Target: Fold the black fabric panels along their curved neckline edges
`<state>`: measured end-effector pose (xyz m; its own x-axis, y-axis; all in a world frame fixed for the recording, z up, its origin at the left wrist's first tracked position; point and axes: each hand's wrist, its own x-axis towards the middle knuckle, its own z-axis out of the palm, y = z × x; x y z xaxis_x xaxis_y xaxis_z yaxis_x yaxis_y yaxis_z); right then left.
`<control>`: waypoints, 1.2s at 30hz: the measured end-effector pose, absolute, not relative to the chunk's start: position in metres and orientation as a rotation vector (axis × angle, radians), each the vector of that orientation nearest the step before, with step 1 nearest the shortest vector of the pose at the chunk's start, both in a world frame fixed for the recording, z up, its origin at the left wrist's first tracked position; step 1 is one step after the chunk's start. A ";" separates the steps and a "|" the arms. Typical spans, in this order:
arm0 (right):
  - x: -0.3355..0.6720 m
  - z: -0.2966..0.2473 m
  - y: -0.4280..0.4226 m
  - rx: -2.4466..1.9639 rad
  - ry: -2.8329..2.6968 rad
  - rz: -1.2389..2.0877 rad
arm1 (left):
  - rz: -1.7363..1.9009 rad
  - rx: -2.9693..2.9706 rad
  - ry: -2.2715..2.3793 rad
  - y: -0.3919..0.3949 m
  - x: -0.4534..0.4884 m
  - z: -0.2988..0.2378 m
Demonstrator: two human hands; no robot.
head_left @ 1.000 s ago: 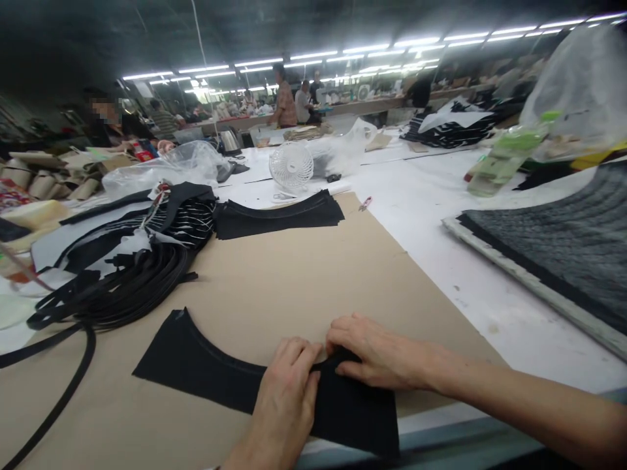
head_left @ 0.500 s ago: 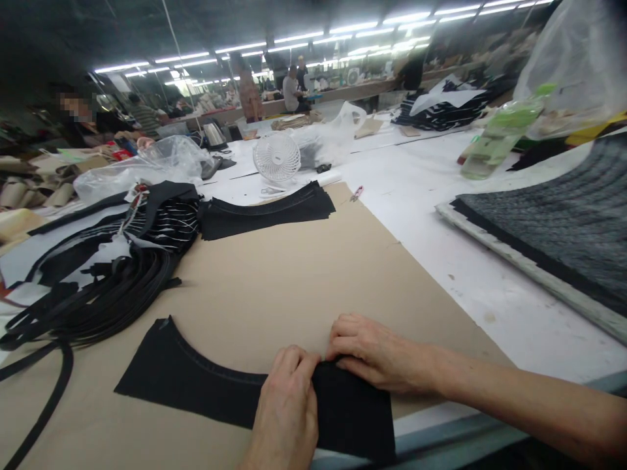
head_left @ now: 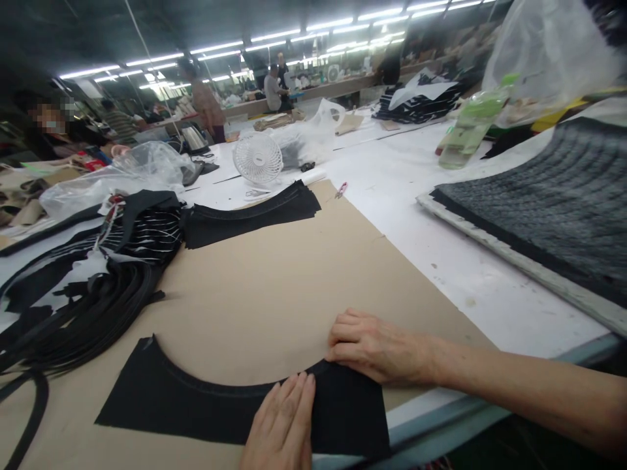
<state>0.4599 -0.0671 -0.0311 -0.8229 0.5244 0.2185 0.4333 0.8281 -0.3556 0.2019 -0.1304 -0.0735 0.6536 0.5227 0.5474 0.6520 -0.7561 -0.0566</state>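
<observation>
A curved black fabric piece lies flat on the brown paper sheet near the table's front edge. My left hand rests palm down on it, fingers stretched out and together. My right hand lies at the fabric's upper right edge, fingers flat and pressing the edge down onto the paper. Neither hand holds anything.
A stack of similar black pieces sits at the far end of the paper. Black straps pile up at left. A small white fan, plastic bags, a bottle and a grey knit stack stand around. Other people work in the background.
My left hand has slid back toward me and flattened out on the fabric. The right hand stays at the edge. The view has shifted slightly left.
</observation>
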 end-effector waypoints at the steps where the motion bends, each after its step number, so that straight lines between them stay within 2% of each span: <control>1: 0.461 -0.031 -0.067 -0.730 -2.710 0.404 | -0.785 -2.650 -1.018 -0.128 0.201 -0.069; 4: 0.462 -0.028 -0.066 -0.749 -2.722 0.374 | -0.849 -2.699 -1.255 -0.119 0.210 -0.056; 9: 0.462 -0.029 -0.066 -0.765 -2.714 0.328 | -0.760 -2.804 -1.367 -0.108 0.240 -0.052; 19: 0.477 -0.038 -0.067 -0.653 -2.712 0.208 | -0.747 -2.540 -1.170 -0.137 0.245 -0.089; 25: 0.485 -0.039 -0.068 -0.639 -2.716 0.146 | -0.797 -2.559 -1.205 -0.132 0.248 -0.078; 29: 0.486 -0.038 -0.067 -0.638 -2.726 0.098 | -0.682 -2.641 -1.233 -0.124 0.253 -0.068; 36: 0.494 -0.035 -0.069 -0.650 -2.747 0.013 | -0.657 -2.558 -1.155 -0.125 0.256 -0.075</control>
